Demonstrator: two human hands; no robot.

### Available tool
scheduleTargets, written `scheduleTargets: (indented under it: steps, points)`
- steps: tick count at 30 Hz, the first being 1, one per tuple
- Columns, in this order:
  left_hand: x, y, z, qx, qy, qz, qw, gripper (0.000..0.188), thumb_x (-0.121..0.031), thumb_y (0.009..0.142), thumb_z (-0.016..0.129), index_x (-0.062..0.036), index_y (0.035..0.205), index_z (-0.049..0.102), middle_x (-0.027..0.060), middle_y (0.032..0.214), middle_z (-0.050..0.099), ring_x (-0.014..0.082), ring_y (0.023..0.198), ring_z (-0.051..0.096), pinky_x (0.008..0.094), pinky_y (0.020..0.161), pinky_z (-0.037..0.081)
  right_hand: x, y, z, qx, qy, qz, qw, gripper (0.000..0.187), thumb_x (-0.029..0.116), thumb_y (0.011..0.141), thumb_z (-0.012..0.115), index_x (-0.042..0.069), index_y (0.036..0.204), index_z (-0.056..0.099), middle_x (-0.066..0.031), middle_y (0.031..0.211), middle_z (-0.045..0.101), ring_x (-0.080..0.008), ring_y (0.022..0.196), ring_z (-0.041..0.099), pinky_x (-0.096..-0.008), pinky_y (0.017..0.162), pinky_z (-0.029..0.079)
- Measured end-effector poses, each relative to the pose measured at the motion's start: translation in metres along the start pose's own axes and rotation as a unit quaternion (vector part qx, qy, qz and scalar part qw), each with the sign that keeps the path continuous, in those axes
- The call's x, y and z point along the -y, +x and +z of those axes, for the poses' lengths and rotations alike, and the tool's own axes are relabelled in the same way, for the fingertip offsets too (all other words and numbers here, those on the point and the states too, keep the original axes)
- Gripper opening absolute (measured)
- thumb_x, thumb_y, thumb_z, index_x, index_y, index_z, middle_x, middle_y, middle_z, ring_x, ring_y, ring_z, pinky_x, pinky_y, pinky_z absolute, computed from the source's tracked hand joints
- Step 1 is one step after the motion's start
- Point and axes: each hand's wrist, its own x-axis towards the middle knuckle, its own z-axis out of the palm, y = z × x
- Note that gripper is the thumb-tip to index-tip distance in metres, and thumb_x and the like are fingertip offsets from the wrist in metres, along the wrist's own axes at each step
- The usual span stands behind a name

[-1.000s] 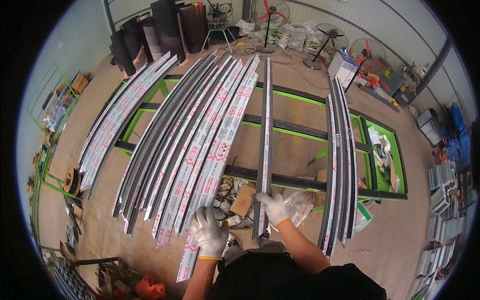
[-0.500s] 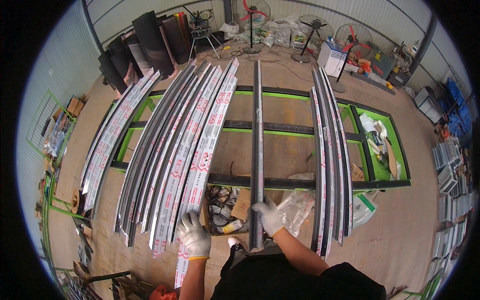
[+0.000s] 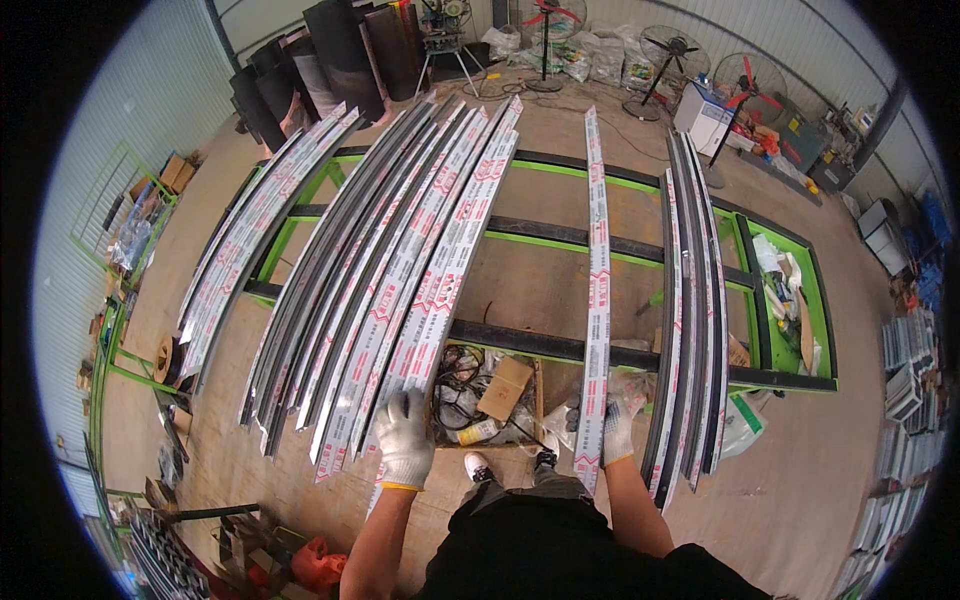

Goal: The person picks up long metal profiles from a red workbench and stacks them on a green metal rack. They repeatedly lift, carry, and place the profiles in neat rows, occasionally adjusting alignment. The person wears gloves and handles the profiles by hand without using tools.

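A single long metal profile [image 3: 598, 290], covered in white film with red and grey print, lies lengthwise across the frame table. My right hand [image 3: 619, 432], in a white knit glove, is closed on its near end from the right side. To the left, my gloved left hand [image 3: 403, 440] lies with fingers stretched forward on the near end of the rightmost profile [image 3: 440, 290] in a row of film-covered and dark profiles. The underside of my right-hand grip is hidden by the profile.
Another bundle of profiles [image 3: 690, 310] lies to the right. The green-edged frame table [image 3: 560, 240] has black crossbars. A box [image 3: 540, 395] of cables and cardboard sits below its near edge. Standing fans [image 3: 545, 50] and dark rolls [image 3: 340, 60] are at the back.
The single profile has moved right, toward the right bundle, and now shows its printed film face instead of its dark side. My right hand moved with it; my left hand stays at the left row.
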Motion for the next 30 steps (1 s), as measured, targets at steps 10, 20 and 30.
scheduleTargets:
  steps: [10,20,30]
  points:
    - [-0.035,-0.046,-0.029,0.141,-0.141,-0.173,0.965,0.089,-0.019,0.088,0.077,-0.0053,0.166,0.036,0.0269,0.147,0.056,0.0509,0.124,0.064,0.0589,0.099,0.058,0.034,-0.068,0.038,-0.031,-0.034,-0.054,0.997,0.047,0.039,0.111,0.049,0.0,0.128,0.067,-0.0171,0.102,0.076,-0.0309,0.083,0.077,-0.0441,0.076,0.065]
    - [-0.052,0.003,-0.007,0.233,-0.203,-0.114,0.944,0.103,-0.026,0.089,0.078,-0.0011,0.173,0.025,0.0288,0.131,0.071,0.0458,0.112,0.075,0.0516,0.093,0.062,0.038,-0.085,0.066,-0.145,-0.497,-0.262,0.815,0.05,0.011,0.103,0.065,-0.003,0.15,0.056,-0.0253,0.136,0.072,-0.0391,0.129,0.069,-0.0437,0.111,0.053]
    - [-0.198,0.078,0.02,0.352,-0.242,-0.019,0.904,0.107,-0.047,0.097,0.078,0.0032,0.173,0.02,0.0298,0.141,0.067,0.0416,0.121,0.073,0.0522,0.101,0.06,0.054,-0.111,0.08,-0.184,-0.605,-0.256,0.731,0.054,0.019,0.102,0.067,0.004,0.153,0.055,-0.0306,0.129,0.073,-0.0487,0.117,0.074,-0.0532,0.102,0.059]
